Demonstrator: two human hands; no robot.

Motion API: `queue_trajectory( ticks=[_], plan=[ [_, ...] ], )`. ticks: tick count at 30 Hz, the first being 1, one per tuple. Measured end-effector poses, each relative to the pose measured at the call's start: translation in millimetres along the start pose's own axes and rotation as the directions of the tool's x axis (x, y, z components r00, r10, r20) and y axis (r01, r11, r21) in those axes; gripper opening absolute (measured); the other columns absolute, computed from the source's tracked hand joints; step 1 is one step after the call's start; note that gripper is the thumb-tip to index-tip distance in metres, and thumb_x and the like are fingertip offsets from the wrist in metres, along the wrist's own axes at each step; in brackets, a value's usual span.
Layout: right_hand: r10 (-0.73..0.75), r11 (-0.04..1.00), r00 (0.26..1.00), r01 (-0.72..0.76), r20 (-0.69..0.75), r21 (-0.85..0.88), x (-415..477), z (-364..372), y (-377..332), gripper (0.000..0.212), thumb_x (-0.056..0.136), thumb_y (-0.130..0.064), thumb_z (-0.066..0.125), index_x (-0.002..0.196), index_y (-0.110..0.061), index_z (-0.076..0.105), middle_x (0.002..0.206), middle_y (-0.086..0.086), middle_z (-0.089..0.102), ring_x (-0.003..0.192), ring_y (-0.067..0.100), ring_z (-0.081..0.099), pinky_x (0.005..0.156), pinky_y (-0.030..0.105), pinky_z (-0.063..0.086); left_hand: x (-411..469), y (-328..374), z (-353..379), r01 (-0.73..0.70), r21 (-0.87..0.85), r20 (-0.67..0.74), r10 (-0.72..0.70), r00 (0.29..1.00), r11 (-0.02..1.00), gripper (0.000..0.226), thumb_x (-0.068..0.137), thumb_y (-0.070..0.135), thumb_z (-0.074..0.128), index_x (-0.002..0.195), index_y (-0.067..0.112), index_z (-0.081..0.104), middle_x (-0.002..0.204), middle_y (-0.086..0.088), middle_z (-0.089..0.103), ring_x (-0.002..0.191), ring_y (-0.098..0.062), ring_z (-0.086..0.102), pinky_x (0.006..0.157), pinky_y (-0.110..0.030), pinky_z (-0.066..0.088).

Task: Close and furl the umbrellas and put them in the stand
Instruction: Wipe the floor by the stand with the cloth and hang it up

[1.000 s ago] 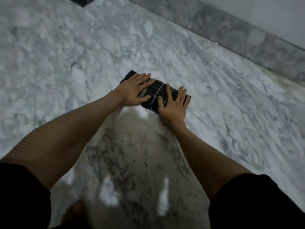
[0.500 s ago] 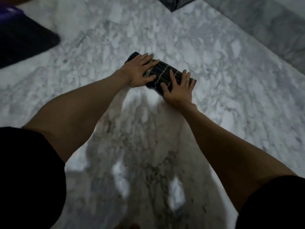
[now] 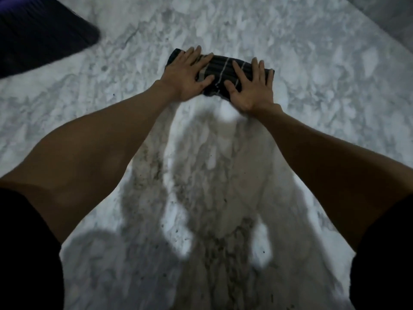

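A short, dark furled umbrella with thin pale stripes (image 3: 220, 72) lies crosswise on the white-and-grey marble floor (image 3: 312, 113), out in front of the person and well short of the grey band (image 3: 393, 12) along the floor's far right edge. The left hand (image 3: 185, 74) presses flat on the umbrella's left end. Its fingers (image 3: 196, 55) are straight and spread wide, and they curl round nothing. The right hand (image 3: 252, 88) lies flat on the right end in the same way, its fingers (image 3: 257, 68) splayed over the fabric and its thumb towards the middle. Only the striped middle part shows between the two hands. A dark, blurred, purple-edged object (image 3: 40, 34) lies by the floor's far left corner, well apart from the umbrella. Black sleeves (image 3: 26, 253) cover the upper arms.
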State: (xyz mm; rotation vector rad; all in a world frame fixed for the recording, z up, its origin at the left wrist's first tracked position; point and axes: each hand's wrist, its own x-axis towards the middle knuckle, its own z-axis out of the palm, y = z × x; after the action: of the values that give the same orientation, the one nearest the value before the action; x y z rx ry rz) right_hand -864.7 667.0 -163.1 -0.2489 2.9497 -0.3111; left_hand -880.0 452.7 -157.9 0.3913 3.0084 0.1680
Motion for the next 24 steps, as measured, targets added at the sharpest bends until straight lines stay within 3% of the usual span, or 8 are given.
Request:
queue_trajectory(
  ticks=[8, 11, 13, 15, 19, 21, 24],
  plan=[
    [-0.12, 0.99, 0.992, 0.117, -0.026, -0.075, 79.0, 1.0, -21.5, 0.065, 0.095, -0.066, 0.015, 0.154, -0.038, 0.01, 0.163, 0.012, -0.004, 0.149, 0.03, -0.009, 0.119, 0.05, -0.008, 17.8, -28.0, 1.0, 0.218, -0.048, -0.068, -0.221, 0.973, 0.975, 0.07, 0.095, 0.065, 0.019, 0.154, 0.029, 0.014, 0.161, -0.007, 0.009, 0.149, -0.022, 0.006, 0.121, -0.036, 0.002],
    [-0.159, 0.987, 0.987, 0.158, -0.037, -0.034, 79.0, 4.6, -26.2, 0.062, 0.097, -0.062, 0.019, 0.154, -0.038, 0.015, 0.163, 0.011, 0.001, 0.15, 0.03, -0.004, 0.119, 0.05, -0.007, 8.3, -21.4, 1.1, 0.28, -0.093, -0.084, -0.287, 0.954, 0.956, 0.064, 0.098, 0.059, 0.023, 0.152, 0.026, 0.024, 0.159, -0.012, 0.02, 0.146, -0.026, 0.017, 0.12, -0.036, 0.01],
    [-0.19, 0.982, 0.981, 0.19, -0.028, -0.006, 67.1, 4.1, -27.5, 0.059, 0.099, -0.058, 0.026, 0.154, -0.036, 0.021, 0.163, 0.011, 0.006, 0.15, 0.031, 0.001, 0.119, 0.051, -0.006, -9.4, -9.6, 1.2, 0.314, -0.125, -0.109, -0.328, 0.938, 0.941, 0.058, 0.099, 0.053, 0.03, 0.148, 0.024, 0.036, 0.15, -0.016, 0.034, 0.136, -0.032, 0.032, 0.112, -0.038, 0.024],
    [-0.227, 0.974, 0.974, 0.228, 0.012, -0.02, 44.4, -2.4, -28.7, 0.057, 0.1, -0.053, 0.031, 0.153, -0.033, 0.025, 0.161, 0.013, 0.013, 0.149, 0.033, 0.007, 0.119, 0.052, -0.001, -34.7, 6.9, -5.0, 0.328, -0.152, -0.145, -0.349, 0.926, 0.932, 0.048, 0.098, 0.045, 0.038, 0.138, 0.022, 0.05, 0.131, -0.017, 0.049, 0.116, -0.036, 0.046, 0.095, -0.04, 0.036],
    [-0.215, 0.967, 0.954, 0.238, 0.211, -0.091, -8.3, -34.3, -48.4, 0.061, 0.093, -0.04, 0.05, 0.149, -0.023, 0.034, 0.142, 0.017, 0.043, 0.13, 0.037, 0.04, 0.112, 0.053, 0.021, -81.2, 36.8, -30.5, 0.416, -0.249, 0.057, -0.416, 0.908, 0.874, 0.031, 0.095, 0.027, 0.046, 0.12, 0.014, 0.06, 0.111, -0.016, 0.056, 0.101, -0.035, 0.054, 0.082, -0.039, 0.038],
    [-0.139, 0.978, 0.932, 0.183, 0.336, -0.104, -34.9, -52.0, -57.6, 0.073, 0.088, -0.034, 0.059, 0.15, -0.015, 0.023, 0.124, 0.017, 0.057, 0.113, 0.036, 0.055, 0.11, 0.056, 0.023, -101.3, 50.9, -49.8, 0.409, -0.334, 0.156, -0.378, 0.912, 0.849, 0.027, 0.093, 0.024, 0.05, 0.114, 0.01, 0.058, 0.106, -0.017, 0.057, 0.097, -0.035, 0.055, 0.078, -0.036, 0.037],
    [-0.06, 0.998, 0.882, 0.065, 0.467, 0.005, -70.6, -82.6, -67.6, 0.084, 0.09, -0.031, 0.059, 0.153, -0.012, 0.007, 0.132, 0.021, 0.053, 0.114, 0.039, 0.056, 0.107, 0.052, 0.032, -130.9, 63.6, -87.4, 0.366, -0.346, 0.237, -0.297, 0.925, 0.864, 0.033, 0.094, 0.026, 0.049, 0.119, 0.005, 0.05, 0.107, -0.019, 0.055, 0.096, -0.035, 0.054, 0.079, -0.037, 0.036]
  ],
)
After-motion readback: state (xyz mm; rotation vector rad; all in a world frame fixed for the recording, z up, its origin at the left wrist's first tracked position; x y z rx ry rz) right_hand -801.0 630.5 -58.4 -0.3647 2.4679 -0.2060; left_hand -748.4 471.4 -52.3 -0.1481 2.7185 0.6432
